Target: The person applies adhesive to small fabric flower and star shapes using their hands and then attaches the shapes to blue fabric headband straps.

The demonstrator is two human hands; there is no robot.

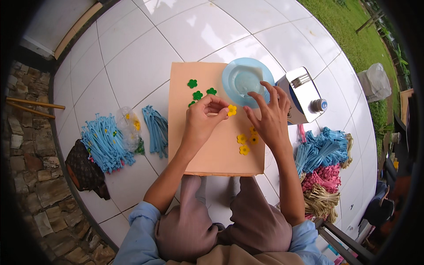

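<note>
My left hand (204, 119) pinches a small yellow flower (231, 110) between thumb and fingertips, above the peach-coloured board (212, 157). My right hand (270, 115) is open, its fingers spread and bent over the near rim of a light blue plate (228, 73). A whitish, see-through sheet or film lies in that plate; what it is I cannot make out. Several green flowers (197, 95) lie at the board's left side, one partly hidden behind my left hand. More yellow flowers (244, 150), with dark centres, lie below my right hand.
A metal can (304, 95) with a capped spout stands right of the plate. Blue bundles (324, 148), pink bundles (322, 180) and beige bundles (320, 201) are heaped at the right. More blue strands (106, 141), a clear bag (128, 128) and a dark brown bag (84, 165) lie left.
</note>
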